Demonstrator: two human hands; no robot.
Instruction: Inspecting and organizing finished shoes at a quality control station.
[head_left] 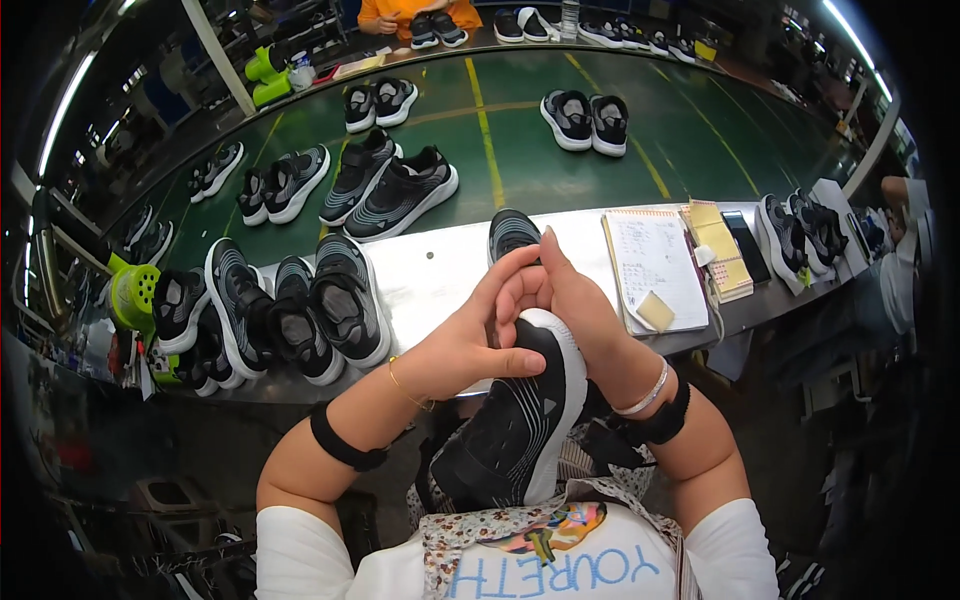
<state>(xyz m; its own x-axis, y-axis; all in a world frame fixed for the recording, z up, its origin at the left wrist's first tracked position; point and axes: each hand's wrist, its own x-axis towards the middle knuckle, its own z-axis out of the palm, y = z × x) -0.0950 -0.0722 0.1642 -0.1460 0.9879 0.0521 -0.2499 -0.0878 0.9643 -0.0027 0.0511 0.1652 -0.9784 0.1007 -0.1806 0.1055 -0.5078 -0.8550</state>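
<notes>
Both hands grip 1 black sneaker (520, 415) held upright near the chest, left hand (468, 345) fingers clamped along its side, right hand (570, 300) over the white toe; best keep thumbs pressing evenly while checking the toe edge.

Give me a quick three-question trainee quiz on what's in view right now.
1. True or false: both hands, left hand and right hand, grip the black shoe.
2. What lies right of the hands on the metal bench? A) notepad B) hammer C) cup
3. Fill in: the held shoe's sole edge is ____.

Key: 1 true; 2 A, the notepad; 3 white.
</notes>
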